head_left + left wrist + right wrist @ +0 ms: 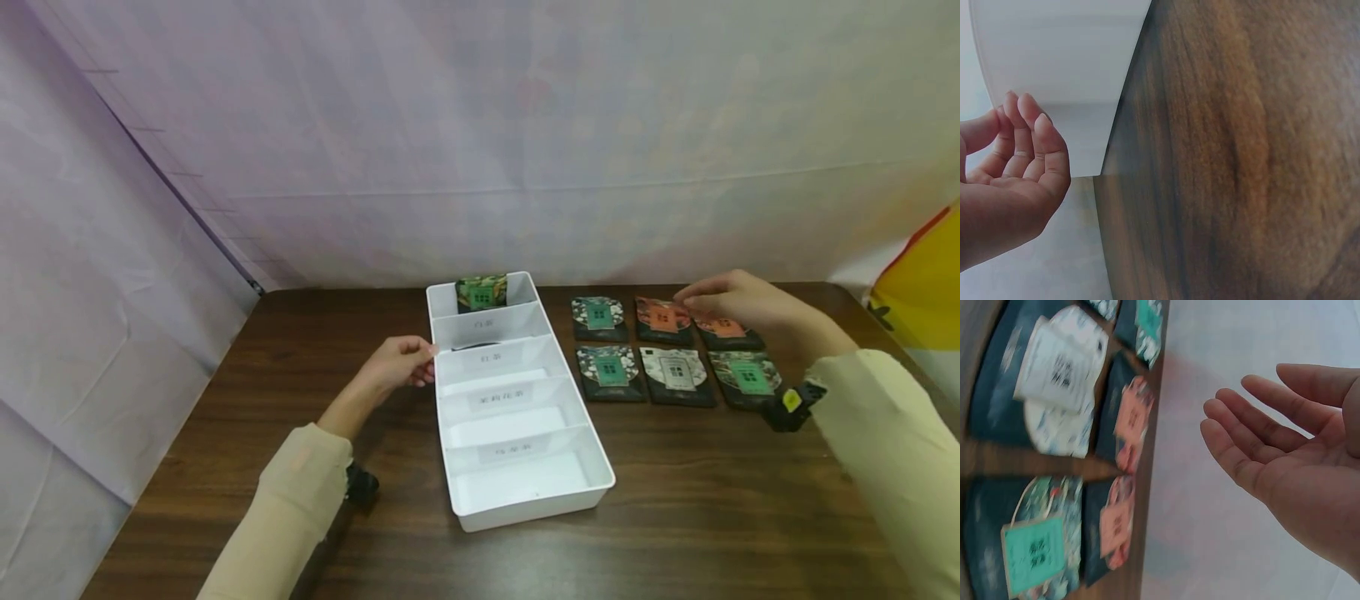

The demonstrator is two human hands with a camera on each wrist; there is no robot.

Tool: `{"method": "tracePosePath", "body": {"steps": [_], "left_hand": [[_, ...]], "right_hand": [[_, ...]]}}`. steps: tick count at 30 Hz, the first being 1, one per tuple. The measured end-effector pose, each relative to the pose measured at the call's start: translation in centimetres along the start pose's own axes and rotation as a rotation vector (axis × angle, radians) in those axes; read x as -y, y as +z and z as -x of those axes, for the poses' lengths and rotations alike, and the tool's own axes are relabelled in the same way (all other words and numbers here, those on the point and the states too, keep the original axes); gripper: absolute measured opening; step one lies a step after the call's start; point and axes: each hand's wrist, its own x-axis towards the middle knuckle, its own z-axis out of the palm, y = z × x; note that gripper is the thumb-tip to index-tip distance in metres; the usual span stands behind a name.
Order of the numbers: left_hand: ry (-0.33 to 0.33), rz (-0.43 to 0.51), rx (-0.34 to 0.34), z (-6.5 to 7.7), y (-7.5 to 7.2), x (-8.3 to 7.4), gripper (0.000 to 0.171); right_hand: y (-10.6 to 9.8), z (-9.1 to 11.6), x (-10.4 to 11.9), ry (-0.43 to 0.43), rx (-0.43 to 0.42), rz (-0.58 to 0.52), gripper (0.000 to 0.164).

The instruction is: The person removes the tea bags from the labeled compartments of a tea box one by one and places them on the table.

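Observation:
My left hand [397,362] pinches the left rim of a white divided tray [525,505] between thumb and fingers; the left wrist view shows the fingertips [1041,119] at the tray's edge. Over the back row of flat packets, my right hand [738,302] reaches with slightly bent, spread fingers and holds nothing. Beneath it lies a packet with an orange label [726,330], partly covered by the hand in the head view. Another orange-labelled packet [663,318] is just left of the fingertips.
Around them lie green-labelled packets [609,372] and a white-labelled packet [678,375] in two rows. A green packet [481,293] stands in the tray's far compartment; a dark edge shows in the one before it. Text labels mark the dividers. White cloth [525,150] hangs behind the wooden table [675,500].

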Motion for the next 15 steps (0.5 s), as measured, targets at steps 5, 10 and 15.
{"method": "tracePosePath", "body": {"steps": [5,10,15], "left_hand": [[-0.001,0.003,0.000,0.0,0.0,0.0,0.015],[0.000,0.005,0.003,0.1,0.0,-0.1,0.015],[-0.001,0.003,0.004,0.2,0.0,-0.2,0.016]], "right_hand": [[0.4,-1.0,1.9,-0.039,-0.025,0.030,0.051],[1.1,-1.6,3.4,-0.067,-0.043,0.024,0.050],[1.8,-2.3,4.8,-0.112,-0.027,0.025,0.045]]}}
